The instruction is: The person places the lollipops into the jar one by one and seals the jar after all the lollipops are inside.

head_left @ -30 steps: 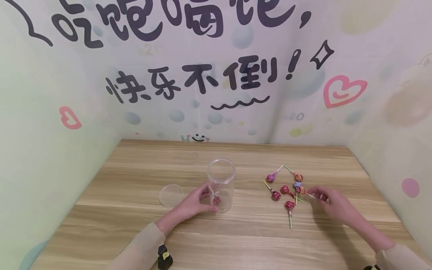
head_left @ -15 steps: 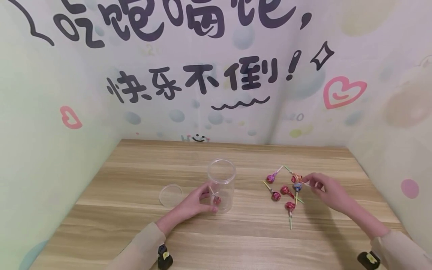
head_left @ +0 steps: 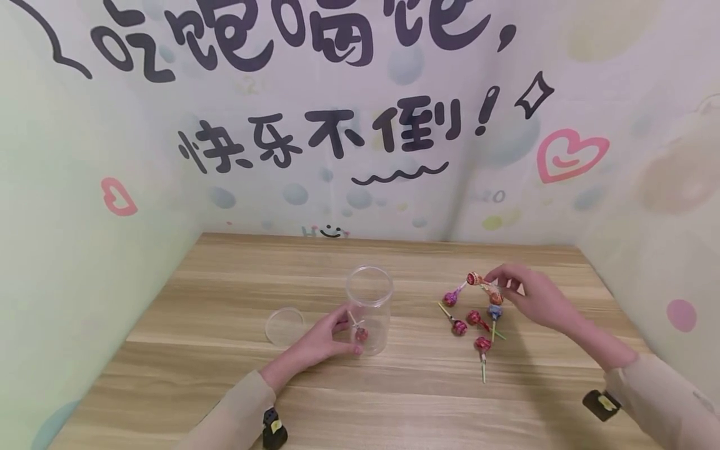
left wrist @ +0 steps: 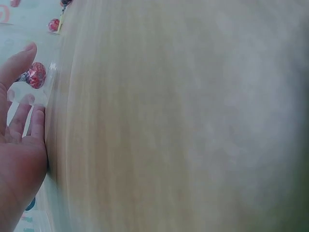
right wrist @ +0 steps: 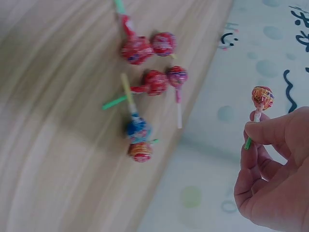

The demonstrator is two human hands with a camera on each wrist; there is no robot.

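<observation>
A clear plastic jar [head_left: 375, 312] stands upright on the table, its mouth uncovered. My left hand [head_left: 322, 340] holds it low on its left side, thumb in front and fingers behind. Inside, a red-wrapped lollipop [head_left: 362, 334] leans near the bottom; it shows through the wall in the left wrist view [left wrist: 36, 75]. My right hand [head_left: 531, 295] pinches the stick of an orange-red lollipop [right wrist: 262, 98] between thumb and fingers, raised above the table. Below it lie several more lollipops, among them a blue one [head_left: 495, 312], an orange one [head_left: 496, 298] and a purple one [head_left: 450, 299].
A clear round lid [head_left: 285, 326] lies left of the jar, close to my left forearm. Red lollipops [head_left: 482, 344] lie toward the front of the group. A printed wall sheet [head_left: 332, 206] borders the back of the wooden table [head_left: 360, 406].
My right hand has lifted the orange-red lollipop and carried it back and to the left, off the other lollipops. The left hand and the jar have stayed in place.
</observation>
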